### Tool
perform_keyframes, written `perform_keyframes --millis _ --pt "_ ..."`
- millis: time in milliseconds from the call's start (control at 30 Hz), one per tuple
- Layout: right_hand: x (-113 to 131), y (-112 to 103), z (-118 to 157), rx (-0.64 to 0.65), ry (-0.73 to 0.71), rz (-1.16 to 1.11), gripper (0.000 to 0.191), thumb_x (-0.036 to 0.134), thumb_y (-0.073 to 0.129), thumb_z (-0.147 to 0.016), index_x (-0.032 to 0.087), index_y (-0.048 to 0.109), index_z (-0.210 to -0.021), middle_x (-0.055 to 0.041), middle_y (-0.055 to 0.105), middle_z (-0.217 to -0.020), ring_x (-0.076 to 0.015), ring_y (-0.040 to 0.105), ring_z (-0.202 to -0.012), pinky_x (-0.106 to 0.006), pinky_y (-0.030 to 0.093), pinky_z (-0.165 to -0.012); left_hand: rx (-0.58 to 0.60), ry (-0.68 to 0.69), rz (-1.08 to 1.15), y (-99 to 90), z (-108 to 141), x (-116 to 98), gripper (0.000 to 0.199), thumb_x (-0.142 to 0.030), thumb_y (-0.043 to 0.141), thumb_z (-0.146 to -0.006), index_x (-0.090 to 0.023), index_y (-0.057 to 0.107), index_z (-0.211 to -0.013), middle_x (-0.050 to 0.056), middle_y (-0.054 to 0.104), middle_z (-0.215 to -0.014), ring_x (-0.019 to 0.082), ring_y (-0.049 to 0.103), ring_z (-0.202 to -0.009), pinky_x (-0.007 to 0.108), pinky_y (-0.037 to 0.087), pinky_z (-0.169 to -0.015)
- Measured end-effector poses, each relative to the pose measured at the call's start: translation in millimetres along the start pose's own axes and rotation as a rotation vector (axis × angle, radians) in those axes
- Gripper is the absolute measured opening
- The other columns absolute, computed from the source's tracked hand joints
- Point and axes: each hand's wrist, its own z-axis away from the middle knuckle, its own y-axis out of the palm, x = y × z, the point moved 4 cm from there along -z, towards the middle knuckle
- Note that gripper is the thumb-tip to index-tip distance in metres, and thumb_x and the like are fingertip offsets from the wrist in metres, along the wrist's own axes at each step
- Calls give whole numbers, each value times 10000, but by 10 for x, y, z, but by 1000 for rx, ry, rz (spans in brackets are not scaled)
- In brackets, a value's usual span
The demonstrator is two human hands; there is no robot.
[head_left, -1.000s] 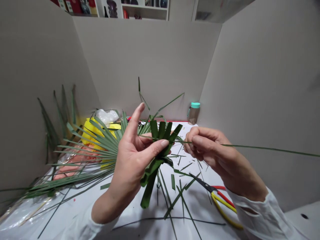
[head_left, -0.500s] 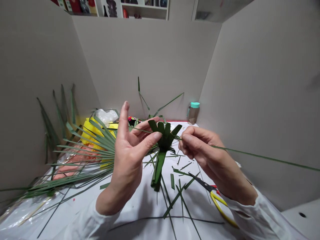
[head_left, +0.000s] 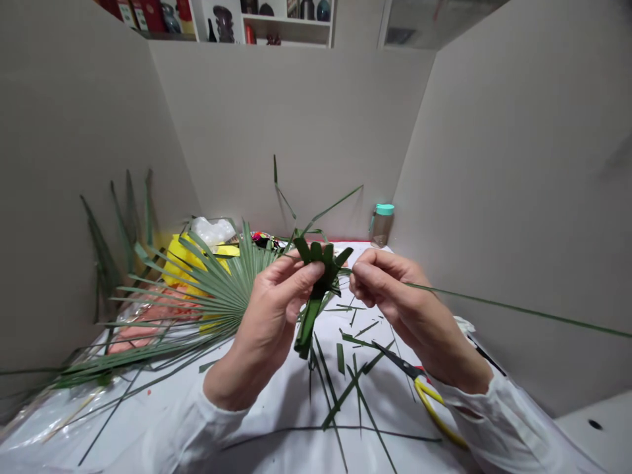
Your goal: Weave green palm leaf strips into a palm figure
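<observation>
Palm-leaf work held in the air at centre frame, above the bench (head_left: 291, 408). The left hand (head_left: 271, 309) is closed in a grasp on a woven palm-leaf piece (head_left: 318, 280), with thumb and fingers pressing its lower part. The right hand (head_left: 390, 296) is clenched in a fingertip pinch on a long palm strip (head_left: 498, 308), close to the piece; the strip's free length runs out to the right edge of the frame. The fingers hide how the strip meets the piece, so any threading cannot be told.

The piece bears short, blunt, dark-green strips fanning upward, with a narrow folded tail (head_left: 306, 336) hanging below. The smooth, ribbed leaf is judged to be light, springy lengthwise, and prone to splitting along its grain. Its waxy surface may slip, so the firmest hold appears to be at the dense woven centre, not the free ends.

Upper left of the work, a pleated fan palm leaf (head_left: 217, 296) spreads its pointed segments over clear plastic sheeting (head_left: 59, 415), in front of a yellow bag (head_left: 180, 260). Lower right, yellow-handled scissors (head_left: 427, 395) lie on the bench among cut leaf strips (head_left: 345, 395). At the far edge stands a clear bottle with a teal cap (head_left: 382, 225).
</observation>
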Motion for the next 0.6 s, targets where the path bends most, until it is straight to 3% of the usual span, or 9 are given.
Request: perform_keyframes --millis 133,267,400,600 --pt "1 -9 -3 61 23 30 316 372 689 -965 199 593 -719 34 544 -702 -108 450 -666 -271 337 -616 -7 -31 -21 1 21 14 128 -238 855 -780 -135 783 -804 37 745 -782 145 674 -752 240 520 -727" --pt "50 -64 -5 66 31 58 292 338 707 -947 196 605 -712 25 558 -708 -110 443 -660 -274 323 -600 -23 -1 -28 -51 25 -35 159 -274 839 -814 -147 763 -755 -11 679 -689 92 600 -625 205 484 -635" --pt "65 -106 -17 35 21 56 295 310 704 -939 196 590 -691 29 539 -679 -108 426 -639 -276 303 -584 -6 -6 -21 -37 31 -43 140 -260 852 -786 -143 780 -761 5 706 -705 103 624 -641 204 495 -651" --pt "-21 -31 -25 98 24 38 282 349 718 -934 210 610 -714 35 564 -676 -113 439 -628 -280 316 -586 14 -8 -18 -13 32 -11 106 -222 863 -750 -153 783 -753 8 723 -752 115 634 -685 209 495 -669"
